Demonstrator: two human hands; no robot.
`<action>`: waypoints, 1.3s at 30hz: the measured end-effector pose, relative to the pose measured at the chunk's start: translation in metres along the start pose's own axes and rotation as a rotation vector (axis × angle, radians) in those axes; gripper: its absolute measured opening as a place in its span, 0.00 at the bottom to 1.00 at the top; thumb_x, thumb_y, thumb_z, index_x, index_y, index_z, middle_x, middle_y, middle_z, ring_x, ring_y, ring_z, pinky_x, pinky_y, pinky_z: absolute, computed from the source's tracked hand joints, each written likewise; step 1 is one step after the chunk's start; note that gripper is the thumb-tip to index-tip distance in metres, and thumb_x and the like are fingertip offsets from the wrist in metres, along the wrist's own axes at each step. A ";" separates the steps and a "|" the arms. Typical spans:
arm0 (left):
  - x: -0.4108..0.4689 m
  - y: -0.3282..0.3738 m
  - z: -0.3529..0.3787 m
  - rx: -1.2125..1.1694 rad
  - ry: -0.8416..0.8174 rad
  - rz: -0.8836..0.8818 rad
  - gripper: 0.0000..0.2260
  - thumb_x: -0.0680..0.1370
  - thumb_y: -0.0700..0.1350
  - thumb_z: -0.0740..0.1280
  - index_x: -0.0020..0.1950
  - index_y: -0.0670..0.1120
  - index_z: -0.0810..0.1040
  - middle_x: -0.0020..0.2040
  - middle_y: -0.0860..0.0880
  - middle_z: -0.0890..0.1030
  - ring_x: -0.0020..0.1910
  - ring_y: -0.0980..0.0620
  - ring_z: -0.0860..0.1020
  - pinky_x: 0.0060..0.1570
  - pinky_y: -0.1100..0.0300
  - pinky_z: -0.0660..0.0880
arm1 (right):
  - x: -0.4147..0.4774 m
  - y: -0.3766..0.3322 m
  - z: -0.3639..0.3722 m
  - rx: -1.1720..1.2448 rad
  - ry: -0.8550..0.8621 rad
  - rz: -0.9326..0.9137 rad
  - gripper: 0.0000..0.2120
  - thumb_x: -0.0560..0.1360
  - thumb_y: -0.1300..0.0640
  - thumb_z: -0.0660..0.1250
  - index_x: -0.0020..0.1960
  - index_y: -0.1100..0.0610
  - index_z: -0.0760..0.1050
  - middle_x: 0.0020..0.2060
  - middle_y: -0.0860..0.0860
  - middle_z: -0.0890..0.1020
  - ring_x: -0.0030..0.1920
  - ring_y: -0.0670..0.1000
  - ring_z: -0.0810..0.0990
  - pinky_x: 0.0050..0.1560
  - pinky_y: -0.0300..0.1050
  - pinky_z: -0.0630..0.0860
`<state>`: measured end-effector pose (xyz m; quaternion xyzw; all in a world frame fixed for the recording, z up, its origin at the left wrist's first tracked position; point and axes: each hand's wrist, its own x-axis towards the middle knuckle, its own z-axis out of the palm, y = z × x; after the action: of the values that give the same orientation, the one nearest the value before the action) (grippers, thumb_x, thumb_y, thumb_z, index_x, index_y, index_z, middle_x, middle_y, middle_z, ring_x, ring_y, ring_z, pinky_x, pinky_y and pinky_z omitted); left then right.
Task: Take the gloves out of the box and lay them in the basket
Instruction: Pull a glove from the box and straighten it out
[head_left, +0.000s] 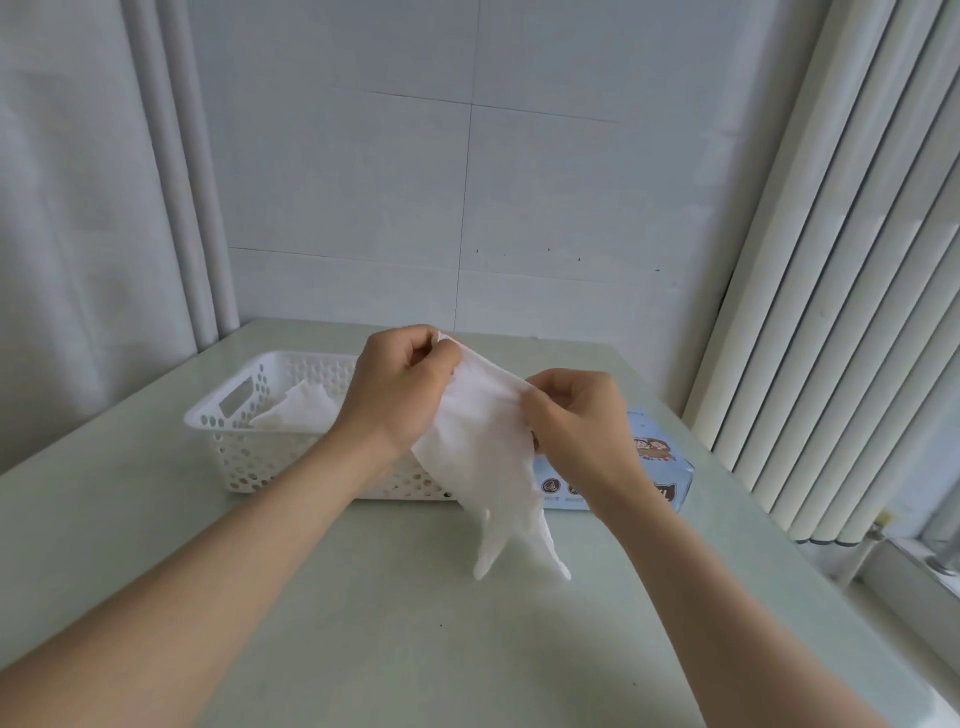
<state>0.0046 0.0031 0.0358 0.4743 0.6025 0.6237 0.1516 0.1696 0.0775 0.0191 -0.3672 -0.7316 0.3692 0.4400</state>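
Both hands hold a white disposable glove (478, 452) up over the tabletop (363, 613), in front of the basket (249, 467) and the box (667, 462)

The left hand (400, 389) pinches the upper corner of the glove's open edge, its fingers (441, 356) curled onto the thin film; the right hand (582, 426) pinches the same edge lower and further right, fingers (545, 389) bent against the thumb. The glove hangs between them with its finger sleeves pointing down; whether they touch the pale green tabletop I cannot tell. The white perforated basket stands behind the left hand, and a second glove (304, 410) lies inside it towards its left end. The light blue box with a cartoon print lies just right of the basket, largely hidden behind the right hand and the hanging glove
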 end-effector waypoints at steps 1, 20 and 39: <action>0.002 -0.002 -0.002 0.027 0.014 0.023 0.18 0.79 0.41 0.65 0.31 0.47 0.63 0.29 0.55 0.63 0.35 0.51 0.66 0.40 0.55 0.60 | -0.001 -0.002 -0.001 0.005 -0.005 0.016 0.11 0.70 0.58 0.62 0.35 0.56 0.82 0.30 0.59 0.80 0.32 0.63 0.76 0.33 0.59 0.77; 0.063 -0.007 -0.041 0.447 0.194 0.053 0.11 0.79 0.46 0.63 0.45 0.39 0.77 0.38 0.43 0.81 0.41 0.41 0.77 0.43 0.50 0.76 | 0.053 -0.009 0.044 -0.172 0.224 -0.217 0.05 0.84 0.53 0.66 0.54 0.52 0.80 0.38 0.38 0.81 0.36 0.41 0.78 0.37 0.36 0.71; 0.085 -0.059 -0.114 1.001 -0.179 -0.419 0.18 0.86 0.44 0.60 0.74 0.42 0.61 0.44 0.42 0.77 0.36 0.44 0.82 0.31 0.55 0.79 | 0.104 -0.034 0.128 -0.860 -0.319 -0.424 0.19 0.82 0.49 0.70 0.70 0.52 0.72 0.60 0.53 0.78 0.57 0.59 0.80 0.52 0.52 0.74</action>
<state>-0.1493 0.0124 0.0376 0.4094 0.8920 0.1745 0.0788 0.0093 0.1235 0.0432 -0.2979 -0.9340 -0.0116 0.1969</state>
